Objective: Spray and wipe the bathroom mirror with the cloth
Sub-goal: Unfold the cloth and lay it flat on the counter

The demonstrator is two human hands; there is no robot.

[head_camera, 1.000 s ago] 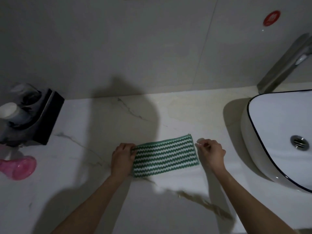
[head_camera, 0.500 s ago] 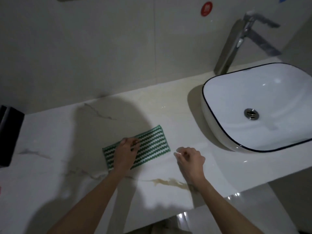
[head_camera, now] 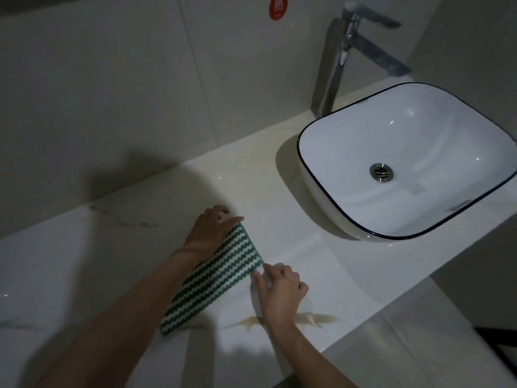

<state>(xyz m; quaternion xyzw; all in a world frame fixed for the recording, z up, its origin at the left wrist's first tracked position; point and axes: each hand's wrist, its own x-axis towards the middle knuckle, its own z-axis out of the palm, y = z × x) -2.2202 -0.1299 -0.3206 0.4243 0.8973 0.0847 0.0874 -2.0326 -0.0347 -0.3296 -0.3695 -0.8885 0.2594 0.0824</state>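
the cloth, green and white in zigzag stripes, lies folded into a long strip on the pale marble table, running slantwise from the near left up toward the far right. its far end sits under the left hand, whose fingers lie fairly straight, the palm and wrist resting on the cloth's upper edge, so that grip is released and flat on the fabric rather than curled round it. the left forearm crosses over the strip's long left edge and hides part of it. the right hand is at the cloth's right side, near the far corner, its thumb and fingertips drawn together right at the edge of the fabric; it looks like a pinch on the hem, though the blur there leaves me unable to tell for certain whether that grip has the cloth or only touches it. the near end of the strip lies free on the table.

a brownish vein in the stone shows just beside the right wrist. well apart to the right stands a white basin with a dark rim line and a metal drain. behind it rises a tall steel tap, and a round red sticker sits on the grey wall tiles.
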